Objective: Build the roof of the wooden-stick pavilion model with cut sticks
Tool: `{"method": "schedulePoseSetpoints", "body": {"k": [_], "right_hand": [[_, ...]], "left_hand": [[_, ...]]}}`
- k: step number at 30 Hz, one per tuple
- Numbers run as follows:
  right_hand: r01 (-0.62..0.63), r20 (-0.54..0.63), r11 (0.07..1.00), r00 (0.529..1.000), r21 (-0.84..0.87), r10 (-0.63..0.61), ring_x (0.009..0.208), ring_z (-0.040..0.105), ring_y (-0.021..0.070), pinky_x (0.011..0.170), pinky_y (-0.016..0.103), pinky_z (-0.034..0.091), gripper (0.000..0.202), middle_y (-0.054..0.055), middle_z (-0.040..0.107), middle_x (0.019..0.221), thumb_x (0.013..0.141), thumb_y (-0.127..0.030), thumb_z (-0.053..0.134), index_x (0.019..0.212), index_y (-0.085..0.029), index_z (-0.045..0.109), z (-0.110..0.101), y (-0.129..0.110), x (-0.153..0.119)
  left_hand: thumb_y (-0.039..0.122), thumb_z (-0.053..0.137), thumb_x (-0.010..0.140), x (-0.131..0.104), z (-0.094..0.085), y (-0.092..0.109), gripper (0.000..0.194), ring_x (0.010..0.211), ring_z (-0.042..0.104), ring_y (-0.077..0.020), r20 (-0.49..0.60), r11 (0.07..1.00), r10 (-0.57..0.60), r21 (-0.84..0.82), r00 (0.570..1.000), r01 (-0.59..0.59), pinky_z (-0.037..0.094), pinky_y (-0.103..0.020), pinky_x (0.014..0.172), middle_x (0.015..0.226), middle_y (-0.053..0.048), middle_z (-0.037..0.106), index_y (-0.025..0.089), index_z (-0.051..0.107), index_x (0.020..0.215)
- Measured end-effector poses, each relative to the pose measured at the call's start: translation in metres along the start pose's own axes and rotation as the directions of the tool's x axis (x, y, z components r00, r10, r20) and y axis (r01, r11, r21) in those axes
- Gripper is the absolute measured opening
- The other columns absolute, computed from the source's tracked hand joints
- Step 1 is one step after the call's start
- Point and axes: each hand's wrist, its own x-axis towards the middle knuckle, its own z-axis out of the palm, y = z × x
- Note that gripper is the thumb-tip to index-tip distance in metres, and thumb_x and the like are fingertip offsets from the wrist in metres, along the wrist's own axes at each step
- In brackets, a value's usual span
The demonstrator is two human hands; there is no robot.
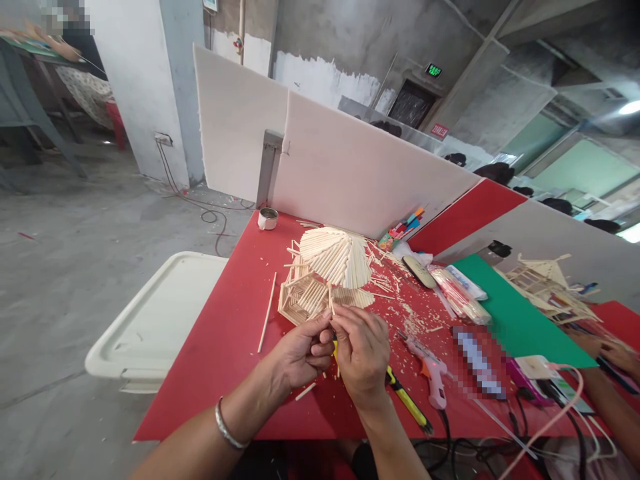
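Note:
My left hand (305, 350) and my right hand (363, 343) meet over the red table, fingertips pinched together around a thin wooden stick (331, 299). Just beyond them stands a stick-built model with a fan-shaped roof (337, 257) and a hexagonal base (303, 297) of stacked sticks. One loose stick (267, 312) lies left of the model, and a short piece (305, 391) is near my left wrist. A yellow and black cutter (409, 401) lies right of my right hand, partly hidden by it. Beside it rests a pink glue gun (431, 370).
Behind the model are a tape roll (268, 219) and a cup of markers (395, 233). Bundled sticks (460, 295), an eyeglass case (419, 272) and a power strip (530, 380) with cables lie right. Another person's hands (607, 350) are at far right. A white bin (155, 313) stands left.

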Motion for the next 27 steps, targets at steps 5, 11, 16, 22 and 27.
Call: {"method": "schedulePoseSetpoints", "body": {"k": [5,11,16,22,27], "right_hand": [[0.009,0.016,0.999,1.0,-0.033,-0.009,0.096,0.065,0.015,0.088,0.032,0.041,0.01,0.001,0.074,0.097,0.088,-0.012,0.058,0.091,-0.021,0.063,-0.002,-0.002,0.001],[0.013,0.007,0.999,1.0,-0.037,-0.013,0.095,0.066,0.0147,0.087,0.031,0.042,0.011,0.001,0.074,0.095,0.088,-0.012,0.057,0.089,-0.021,0.063,-0.002,-0.002,0.0],[-0.008,-0.029,0.999,1.0,-0.051,0.006,0.096,0.066,0.0154,0.088,0.032,0.044,0.013,0.002,0.074,0.095,0.089,-0.012,0.055,0.092,-0.021,0.063,-0.001,-0.001,-0.002],[-0.053,-0.17,0.996,0.985,-0.066,0.041,0.092,0.065,0.0183,0.085,0.036,0.047,0.011,0.004,0.073,0.088,0.088,-0.013,0.057,0.094,-0.02,0.063,-0.014,-0.017,-0.018],[-0.123,-0.142,0.991,0.983,-0.056,0.114,0.09,0.062,0.0191,0.083,0.037,0.048,0.01,0.004,0.07,0.086,0.089,-0.014,0.056,0.093,-0.02,0.064,-0.034,-0.039,-0.046]], "left_hand": [[0.022,0.059,0.088,0.0,0.0,0.0,0.032,0.032,0.031,-0.0001,-0.027,1.0,-0.008,0.011,1.0,0.008,0.015,-0.009,0.029,0.047,0.006,0.044,0.012,0.05,0.059],[0.023,0.057,0.089,-0.001,0.002,0.0,0.033,0.032,0.031,-0.0004,-0.046,1.0,0.002,0.017,0.999,-0.001,0.016,-0.009,0.029,0.046,0.005,0.044,0.012,0.051,0.059],[0.024,0.061,0.087,-0.002,0.0,0.0,0.031,0.033,0.031,-0.0005,-0.027,0.999,0.022,0.036,0.999,-0.021,0.016,-0.01,0.03,0.047,0.005,0.045,0.012,0.052,0.059],[0.022,0.076,0.073,-0.015,0.0,-0.015,0.022,0.036,0.035,0.0001,0.022,0.994,0.06,0.093,0.998,-0.061,0.017,-0.009,0.032,0.052,0.004,0.052,0.01,0.058,0.067],[0.024,0.088,0.055,-0.026,-0.001,-0.042,0.034,0.041,0.04,-0.0006,-0.081,0.984,0.116,0.143,0.99,-0.103,0.021,-0.009,0.035,0.052,0.006,0.05,0.012,0.059,0.069]]}}
